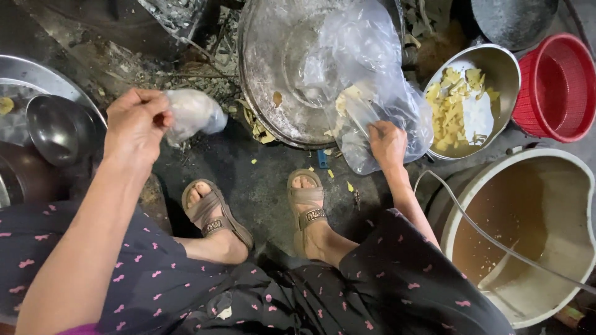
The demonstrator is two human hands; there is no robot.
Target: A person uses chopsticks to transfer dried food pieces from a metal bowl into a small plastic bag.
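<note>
My left hand (133, 124) is closed around a small crumpled clear plastic bag (194, 113), held above the dark ground. My right hand (387, 144) grips the edge of a large clear plastic bag (366, 68) that lies over a big round metal tray (273, 68). Pale yellow food pieces show inside that bag near my fingers. A metal bowl (506, 68) to the right holds more yellow pieces in whitish liquid. My two sandalled feet (214, 214) rest on the ground below the tray.
A red plastic basket (559, 87) stands at the far right. A large white pot (559, 167) with brownish liquid sits at lower right, a thin hose (490, 239) crossing it. Metal plates and a dark bowl (59, 127) lie at left. Ash and debris lie behind.
</note>
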